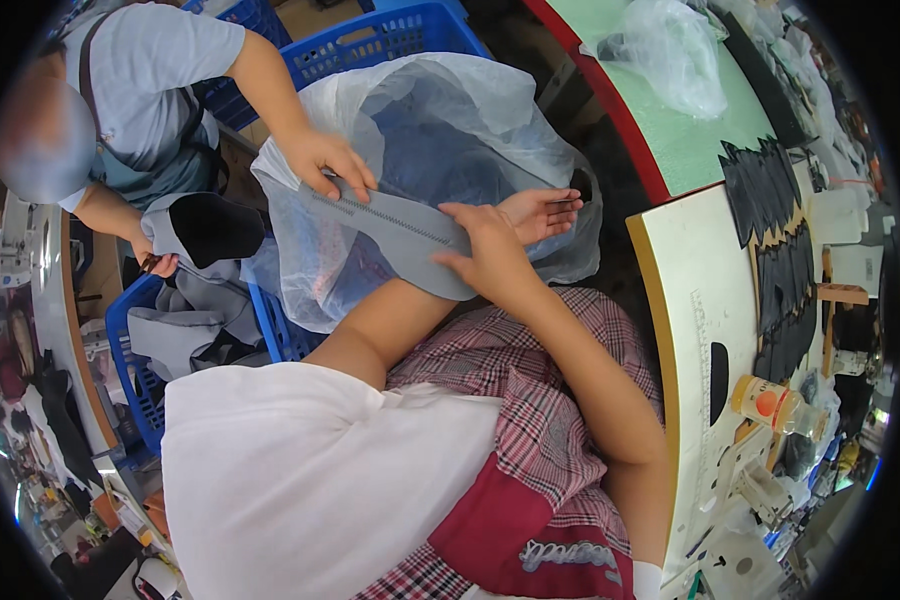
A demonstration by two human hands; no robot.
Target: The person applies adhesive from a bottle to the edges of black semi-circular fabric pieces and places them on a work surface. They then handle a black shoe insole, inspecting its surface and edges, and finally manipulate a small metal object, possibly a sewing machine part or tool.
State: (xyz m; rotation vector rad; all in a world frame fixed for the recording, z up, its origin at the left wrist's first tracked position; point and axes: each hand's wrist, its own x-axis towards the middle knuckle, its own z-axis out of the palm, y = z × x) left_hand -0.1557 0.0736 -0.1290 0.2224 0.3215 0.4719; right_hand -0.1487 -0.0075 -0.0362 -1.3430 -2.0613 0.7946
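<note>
We've got our right hand [485,250] pressed flat on the near end of a grey zippered fabric piece [400,235], fingers together on top of it, over the mouth of a big clear plastic bag [440,120]. Our left hand [540,210] lies open, palm up, just behind. A co-worker's hand [330,160] pins the far end. It looks light, soft and floppy, likely to sag, so best gripped near both ends, clear of the zip.

The grey fabric piece [400,235] lies across the mouth of the plastic bag [440,130] — crate [390,40] behind it. Worktable [690,300] to the right, second crate [135,370] to the left.
</note>
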